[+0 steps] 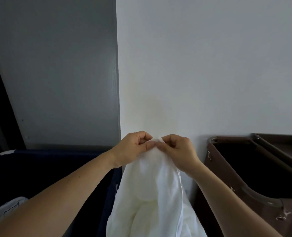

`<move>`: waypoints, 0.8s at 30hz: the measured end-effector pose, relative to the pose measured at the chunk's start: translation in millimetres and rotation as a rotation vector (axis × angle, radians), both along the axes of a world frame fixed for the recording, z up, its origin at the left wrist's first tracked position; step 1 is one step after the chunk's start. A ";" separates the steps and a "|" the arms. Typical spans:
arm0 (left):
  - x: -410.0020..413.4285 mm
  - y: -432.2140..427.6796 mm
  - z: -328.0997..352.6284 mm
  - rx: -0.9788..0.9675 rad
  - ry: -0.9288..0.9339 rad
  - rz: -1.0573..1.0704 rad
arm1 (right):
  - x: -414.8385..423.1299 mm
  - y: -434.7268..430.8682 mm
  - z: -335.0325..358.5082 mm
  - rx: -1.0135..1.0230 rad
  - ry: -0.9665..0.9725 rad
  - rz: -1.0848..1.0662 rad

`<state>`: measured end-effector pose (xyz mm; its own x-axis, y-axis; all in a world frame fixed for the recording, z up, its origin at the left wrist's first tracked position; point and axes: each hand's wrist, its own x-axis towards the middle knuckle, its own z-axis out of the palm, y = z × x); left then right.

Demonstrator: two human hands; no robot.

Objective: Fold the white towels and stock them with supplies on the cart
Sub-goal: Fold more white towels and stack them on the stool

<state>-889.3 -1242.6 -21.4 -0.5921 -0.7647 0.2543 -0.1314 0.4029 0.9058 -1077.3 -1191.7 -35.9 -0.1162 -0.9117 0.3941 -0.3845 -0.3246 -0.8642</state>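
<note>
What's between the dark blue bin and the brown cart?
The white towel hangs there, its top pinched by the left hand and right hand; seen in the head view.

One wide-angle camera, worn on the head, looks forward and slightly down along the forearms, close to the white wall (210, 65); the left hand (135, 147) and right hand (177, 149) meet low at centre

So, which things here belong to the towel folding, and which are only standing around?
In the job:
white towel, hanging, its top edge pinched by the left hand and the right hand
brown cart at the right, probably where towels get stocked

Just there:
dark blue bin at the left
pale cloth in it, untouched
grey panel
white wall
</note>
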 end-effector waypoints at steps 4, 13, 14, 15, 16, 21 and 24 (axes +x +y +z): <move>-0.9 -5.3 8.8 -0.025 -0.223 0.031 | 5.2 3.2 -6.5 0.083 -0.060 0.032; -15.5 -19.8 42.1 -0.392 -0.128 0.280 | 17.1 10.9 -21.7 -0.058 -0.083 -0.190; -16.9 -19.5 44.4 -0.417 -0.131 0.270 | 16.7 10.6 -18.5 -0.112 -0.076 -0.215; -18.2 -18.5 46.0 -0.441 -0.136 0.251 | 16.7 10.0 -14.0 -0.146 -0.052 -0.223; -19.6 -16.8 47.1 -0.466 -0.142 0.226 | 16.7 9.0 -9.9 -0.161 -0.024 -0.224; -27.6 -10.8 54.3 -0.571 -0.097 0.177 | 18.8 8.2 2.1 -0.212 0.016 -0.277; -32.1 -9.5 60.9 -0.633 -0.065 0.158 | 17.7 6.2 6.3 -0.158 0.006 -0.275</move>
<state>-921.4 -1252.1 39.5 -0.5143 -0.5577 0.6515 -0.2789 0.8272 0.4878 -1059.6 -1185.5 -29.6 -0.3473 -0.7739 0.5296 -0.4817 -0.3373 -0.8088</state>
